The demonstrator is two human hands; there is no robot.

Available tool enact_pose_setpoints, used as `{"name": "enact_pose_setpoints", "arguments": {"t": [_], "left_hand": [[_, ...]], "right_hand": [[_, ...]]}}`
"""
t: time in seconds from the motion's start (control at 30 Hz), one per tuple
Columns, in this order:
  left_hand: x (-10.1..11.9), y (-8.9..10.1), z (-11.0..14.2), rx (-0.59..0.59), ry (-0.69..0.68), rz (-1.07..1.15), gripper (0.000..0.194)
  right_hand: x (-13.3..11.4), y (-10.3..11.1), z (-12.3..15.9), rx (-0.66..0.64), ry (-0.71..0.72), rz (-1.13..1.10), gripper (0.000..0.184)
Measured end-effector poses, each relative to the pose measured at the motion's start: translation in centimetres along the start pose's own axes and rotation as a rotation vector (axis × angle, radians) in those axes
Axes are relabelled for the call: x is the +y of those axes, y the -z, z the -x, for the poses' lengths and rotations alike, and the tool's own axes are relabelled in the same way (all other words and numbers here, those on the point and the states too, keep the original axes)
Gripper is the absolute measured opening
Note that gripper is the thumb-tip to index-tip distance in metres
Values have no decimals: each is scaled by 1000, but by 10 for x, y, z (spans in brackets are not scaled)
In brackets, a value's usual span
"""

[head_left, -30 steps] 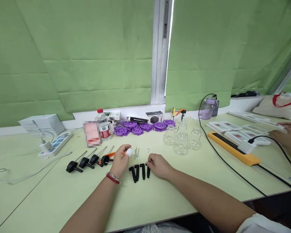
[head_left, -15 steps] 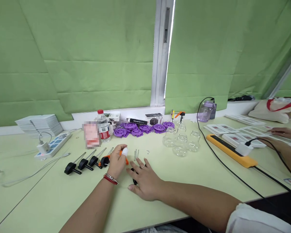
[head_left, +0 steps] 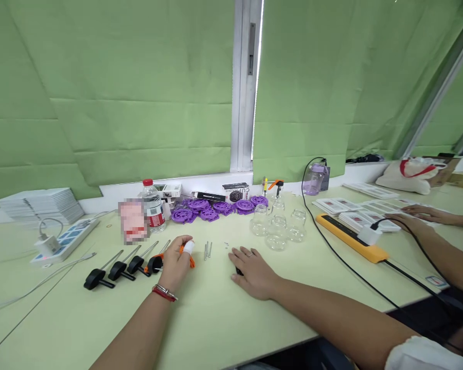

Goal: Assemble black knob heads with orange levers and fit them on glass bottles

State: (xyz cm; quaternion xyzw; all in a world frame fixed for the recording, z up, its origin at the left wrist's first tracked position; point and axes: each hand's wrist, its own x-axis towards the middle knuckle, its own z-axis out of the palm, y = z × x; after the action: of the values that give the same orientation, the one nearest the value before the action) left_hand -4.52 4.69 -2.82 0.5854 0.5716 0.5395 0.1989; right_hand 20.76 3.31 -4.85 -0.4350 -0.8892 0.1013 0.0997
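My left hand (head_left: 177, 261), its thumb tip wrapped in white, is closed round an orange plastic piece (head_left: 192, 262) that mostly hides behind the fingers. To its right, my right hand (head_left: 252, 273) is palm down low over the table. A small black part (head_left: 238, 271) shows under its curled fingers; most of it is covered. Left of my left hand lie several black round parts with metal rods (head_left: 95, 278); the nearest one (head_left: 155, 264) has orange pieces beside it. Thin metal pins (head_left: 208, 250) and tiny bits (head_left: 226, 245) lie beyond and between my hands.
Clear glass jars (head_left: 277, 237) stand behind my right hand. Purple plastic parts (head_left: 207, 213), a red-capped bottle (head_left: 154, 209) and boxes line the back. A yellow power strip (head_left: 351, 239) with cables lies right, near another person's hands (head_left: 420, 211). A white power strip (head_left: 67, 241) lies left.
My right hand has moved right, away from my left hand, and the black part under it has moved along. Its fingers are closer together. The view has shifted slightly right.
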Motion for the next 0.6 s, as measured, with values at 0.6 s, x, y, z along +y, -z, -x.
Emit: {"name": "enact_pose_setpoints", "arguments": {"t": [0.6], "left_hand": [[4,-7,8,-116,-94,-97,20]], "right_hand": [[56,0,-46,95,6,-22,57]]}}
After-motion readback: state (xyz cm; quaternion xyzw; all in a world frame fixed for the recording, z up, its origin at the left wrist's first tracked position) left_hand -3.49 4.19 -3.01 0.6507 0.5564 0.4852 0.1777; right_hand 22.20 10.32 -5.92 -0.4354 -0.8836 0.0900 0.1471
